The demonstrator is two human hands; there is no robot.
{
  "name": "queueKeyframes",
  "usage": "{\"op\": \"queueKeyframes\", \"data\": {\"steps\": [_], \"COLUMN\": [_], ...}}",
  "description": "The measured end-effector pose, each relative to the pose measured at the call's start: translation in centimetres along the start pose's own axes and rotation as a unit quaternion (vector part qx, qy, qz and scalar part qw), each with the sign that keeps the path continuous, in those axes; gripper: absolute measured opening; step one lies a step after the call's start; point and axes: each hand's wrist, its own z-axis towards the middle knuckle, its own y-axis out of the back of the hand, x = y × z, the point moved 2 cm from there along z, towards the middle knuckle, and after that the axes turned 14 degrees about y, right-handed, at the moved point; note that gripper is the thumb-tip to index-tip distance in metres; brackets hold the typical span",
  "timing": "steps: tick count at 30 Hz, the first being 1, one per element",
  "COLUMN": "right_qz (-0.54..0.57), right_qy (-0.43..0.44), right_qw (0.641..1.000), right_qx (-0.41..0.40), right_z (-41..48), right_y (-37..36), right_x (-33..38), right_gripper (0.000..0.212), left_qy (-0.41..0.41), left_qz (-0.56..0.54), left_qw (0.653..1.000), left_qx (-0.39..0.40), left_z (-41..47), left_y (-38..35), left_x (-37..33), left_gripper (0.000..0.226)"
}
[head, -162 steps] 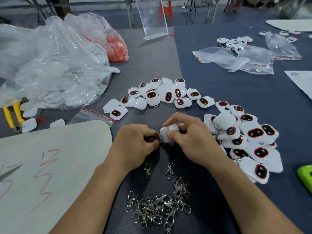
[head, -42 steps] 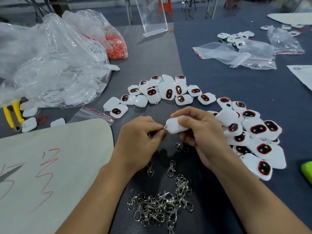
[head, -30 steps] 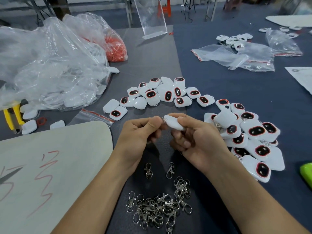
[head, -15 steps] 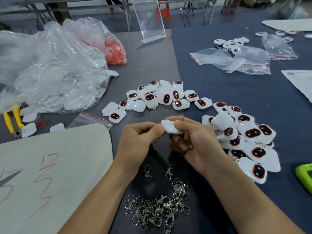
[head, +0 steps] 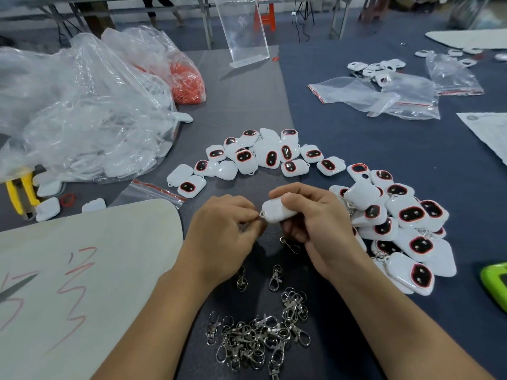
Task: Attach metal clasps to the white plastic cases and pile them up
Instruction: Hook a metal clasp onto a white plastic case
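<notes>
My right hand (head: 315,226) grips a white plastic case (head: 277,211) between thumb and fingers, back side up. My left hand (head: 222,231) pinches a small metal ring (head: 260,216) at the case's left corner. A metal clasp (head: 289,244) dangles below the case, under my right hand. Several loose metal clasps (head: 258,338) lie heaped near the table's front edge. Plain white cases (head: 260,157) lie scattered behind my hands. A pile of cases with clasps (head: 403,229) sits to the right.
A pale board (head: 82,283) with red marks covers the front left. Large clear plastic bags (head: 82,111) fill the left, one holding orange rings (head: 189,83). Small zip bags (head: 384,97) lie far right. A green object (head: 495,283) sits at the right edge. Yellow-handled pliers (head: 20,190) lie far left.
The case has turned in my right hand, and my left fingers have closed on the ring at its corner. A clasp now hangs below the case.
</notes>
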Motion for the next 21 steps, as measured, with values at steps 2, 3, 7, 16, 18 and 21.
{"op": "queueKeyframes", "data": {"steps": [2, 3, 7, 16, 18, 21], "right_qz": [0.042, 0.056, 0.078, -0.161, -0.307, -0.326], "right_qy": [-0.028, -0.039, -0.068, 0.12, 0.21, 0.24], "right_qw": [0.999, 0.998, 0.995, 0.98, 0.928, 0.914], "right_qx": [0.001, 0.002, 0.012, 0.004, 0.039, 0.04], "right_z": [0.1, 0.1, 0.3, -0.2, -0.9, -1.5], "right_y": [0.1, 0.1, 0.4, 0.2, -0.4, -0.7], "right_x": [0.1, 0.1, -0.1, -0.2, -0.2, -0.2], "right_gripper": [0.033, 0.033, 0.031, 0.021, 0.014, 0.012], "left_qy": [0.091, 0.127, 0.191, 0.023, -0.029, -0.023], "left_qz": [-0.141, -0.194, -0.331, -0.011, 0.096, 0.112], "left_qw": [0.986, 0.972, 0.921, 1.0, 0.994, 0.993], "left_qx": [0.02, 0.027, 0.074, 0.018, 0.044, 0.015], "left_z": [0.2, 0.3, 0.4, -0.1, -0.3, -0.6], "left_y": [-0.2, -0.4, -1.1, -0.6, -0.8, -0.8], "left_x": [0.5, 0.7, 0.3, -0.3, -0.4, -0.3], "left_gripper": [0.008, 0.007, 0.018, 0.011, 0.013, 0.013]}}
